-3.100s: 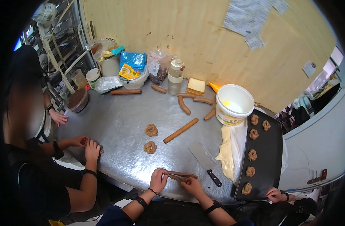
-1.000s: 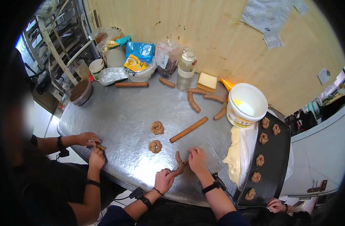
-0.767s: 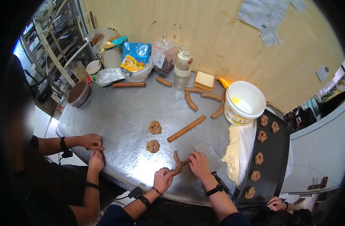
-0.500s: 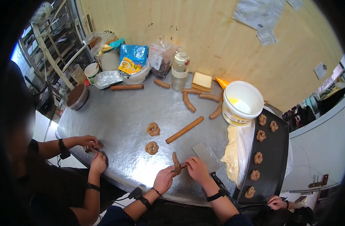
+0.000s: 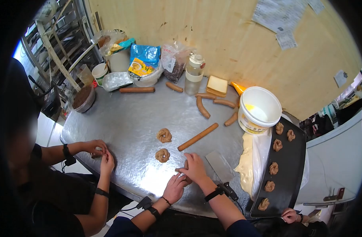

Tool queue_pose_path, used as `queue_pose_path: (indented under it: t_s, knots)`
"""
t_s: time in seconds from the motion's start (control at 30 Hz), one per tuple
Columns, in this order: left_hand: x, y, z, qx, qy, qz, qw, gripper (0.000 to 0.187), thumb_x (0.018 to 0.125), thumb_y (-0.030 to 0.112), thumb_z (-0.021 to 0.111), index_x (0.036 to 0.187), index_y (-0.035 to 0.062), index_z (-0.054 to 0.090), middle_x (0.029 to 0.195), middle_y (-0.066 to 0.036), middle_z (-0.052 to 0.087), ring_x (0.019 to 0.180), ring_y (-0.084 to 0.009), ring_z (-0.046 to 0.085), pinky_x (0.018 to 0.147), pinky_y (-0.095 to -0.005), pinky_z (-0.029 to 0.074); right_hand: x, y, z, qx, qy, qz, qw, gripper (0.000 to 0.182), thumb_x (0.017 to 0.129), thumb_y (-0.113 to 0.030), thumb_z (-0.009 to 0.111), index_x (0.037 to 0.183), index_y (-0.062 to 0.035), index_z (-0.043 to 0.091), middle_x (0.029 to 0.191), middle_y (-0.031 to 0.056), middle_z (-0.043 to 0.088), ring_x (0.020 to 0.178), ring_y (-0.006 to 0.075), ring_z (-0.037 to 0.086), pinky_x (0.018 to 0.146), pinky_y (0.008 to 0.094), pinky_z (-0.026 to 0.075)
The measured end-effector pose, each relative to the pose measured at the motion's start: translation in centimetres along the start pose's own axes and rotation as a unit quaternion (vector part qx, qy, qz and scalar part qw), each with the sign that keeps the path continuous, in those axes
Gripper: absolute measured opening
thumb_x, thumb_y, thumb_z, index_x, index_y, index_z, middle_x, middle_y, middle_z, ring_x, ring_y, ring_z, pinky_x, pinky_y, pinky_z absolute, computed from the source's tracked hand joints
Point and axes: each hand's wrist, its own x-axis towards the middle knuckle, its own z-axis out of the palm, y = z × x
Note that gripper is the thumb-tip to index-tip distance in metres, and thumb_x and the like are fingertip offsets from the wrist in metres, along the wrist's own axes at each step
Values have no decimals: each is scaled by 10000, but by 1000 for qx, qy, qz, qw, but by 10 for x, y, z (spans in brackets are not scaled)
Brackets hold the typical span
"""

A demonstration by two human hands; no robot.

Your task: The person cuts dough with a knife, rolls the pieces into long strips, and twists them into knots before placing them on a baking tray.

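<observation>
Near the table's front edge, my left hand (image 5: 175,189) holds the lower part of a brown dough strip (image 5: 187,180). My right hand (image 5: 193,169) pinches the strip's upper part just above, its thumb and fingers closed on it and hiding much of the dough. Both hands nearly touch. Two twisted brown dough rings, an upper one (image 5: 164,135) and a lower one (image 5: 162,155), lie up and to the left. Beyond my right hand rests a wooden rolling pin (image 5: 198,137). A flat metal scraper (image 5: 219,166) lies to its right.
A black tray (image 5: 285,173) with several dough rings stands right, beside a pale dough sheet (image 5: 245,170) and white bucket (image 5: 260,107). Brown dough rolls (image 5: 202,107) and a bottle (image 5: 194,75) are at the back. A co-worker's hands (image 5: 102,152) work at left.
My right hand has moved left and up across the dough strip, from its right end to its upper part. My left hand stays near the same place. The view has shifted slightly.
</observation>
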Motion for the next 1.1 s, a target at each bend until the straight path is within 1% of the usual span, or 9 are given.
queue_pose_path:
  t_s: [0.13, 0.23, 0.37, 0.57, 0.73, 0.83, 0.9, 0.97, 1.1]
  knots:
    - [7, 3, -7, -10, 4, -27, 1000, 319, 714, 5, 616, 1027, 62, 603, 1311, -196, 491, 1224, -438, 453, 1012, -532, 379, -6, 24, 22, 49, 11, 62, 997, 247, 780, -135, 649, 1009, -39, 648, 994, 161, 584, 959, 341, 571, 841, 437, 470]
    - [5, 0, -4, 15, -22, -27, 999, 314, 719, 25, 622, 1031, 61, 601, 1339, -211, 467, 1242, -437, 443, 1012, -554, 365, -8, 27, 17, 43, 2, 39, 998, 133, 781, -117, 633, 891, -45, 652, 948, 154, 599, 900, 343, 586, 797, 444, 481]
    - [4, -2, -2, 23, -49, -36, 998, 305, 738, 41, 615, 1042, 64, 600, 1355, -208, 459, 1282, -439, 407, 1021, -572, 346, -1, 13, -2, 61, -32, 72, 995, 94, 789, -95, 620, 875, -60, 638, 903, 125, 614, 864, 335, 593, 777, 432, 488]
    - [4, -2, -1, 11, -52, -45, 998, 304, 756, 53, 616, 1059, 43, 594, 1350, -209, 459, 1298, -428, 389, 1028, -570, 344, -19, -4, -9, 127, -82, -43, 988, 83, 810, -76, 604, 887, -69, 632, 883, 103, 654, 845, 311, 624, 757, 407, 501]
    - [3, -6, -8, -11, -42, -46, 998, 300, 769, 80, 639, 1067, 45, 618, 1353, -214, 450, 1289, -422, 404, 1011, -584, 360, -41, -12, -4, 104, -6, -104, 989, 149, 785, -75, 645, 933, -72, 641, 880, 82, 657, 829, 287, 631, 731, 395, 500]
    - [1, -7, -24, -45, -44, -15, 998, 266, 800, 94, 636, 1064, 59, 634, 1290, -191, 526, 1229, -383, 494, 1022, -516, 400, -44, -17, -12, 95, -8, -125, 988, 145, 784, -87, 612, 928, -78, 626, 936, 69, 677, 867, 269, 649, 774, 389, 509]
    - [-6, -14, -22, -162, -5, -108, 981, 209, 790, 62, 652, 998, 54, 657, 1215, -168, 579, 1130, -349, 561, 971, -445, 451, -50, -11, -6, 62, -7, -133, 989, 148, 779, -106, 616, 925, -93, 626, 934, 49, 670, 879, 246, 648, 786, 376, 502]
    - [-2, -24, -19, -85, 84, -96, 988, 247, 775, 21, 632, 1018, 64, 657, 1117, -133, 617, 998, -314, 594, 892, -396, 476, -56, -4, 2, 29, -5, -140, 990, 151, 773, -126, 620, 923, -107, 627, 933, 30, 664, 892, 223, 646, 797, 362, 495]
    - [32, -16, -34, -14, 88, -87, 992, 242, 781, 31, 618, 1020, 61, 637, 1057, -119, 633, 996, -306, 588, 882, -396, 470, -59, -1, 6, -29, -13, -171, 985, 201, 712, -79, 648, 908, -121, 626, 930, -6, 642, 907, 173, 622, 812, 332, 473]
